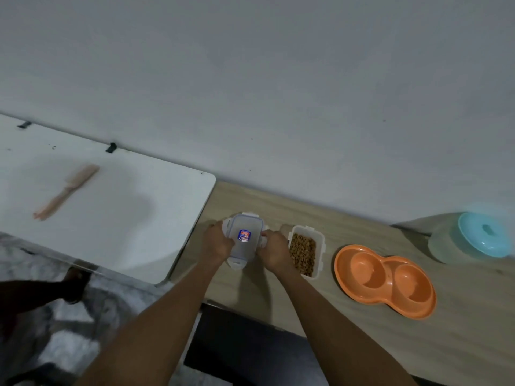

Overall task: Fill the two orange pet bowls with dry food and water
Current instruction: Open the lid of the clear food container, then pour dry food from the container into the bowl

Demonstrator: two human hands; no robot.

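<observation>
An orange double pet bowl (386, 282) lies on the wooden table, both hollows bare. To its left stands an open clear container of brown dry food (303, 253). Left of that, a clear lid with a blue and red sticker (244, 238) is held between both hands. My left hand (216, 243) grips the lid's left edge and my right hand (274, 250) grips its right edge. A translucent water container with a turquoise lid (473, 238) sits at the far right by the wall.
A white table (111, 213) adjoins the wooden table (459, 330) on the left, with a pink brush (67, 192) lying on it. A grey wall runs behind both. A dark gap and a patterned floor show below the tables' front edges.
</observation>
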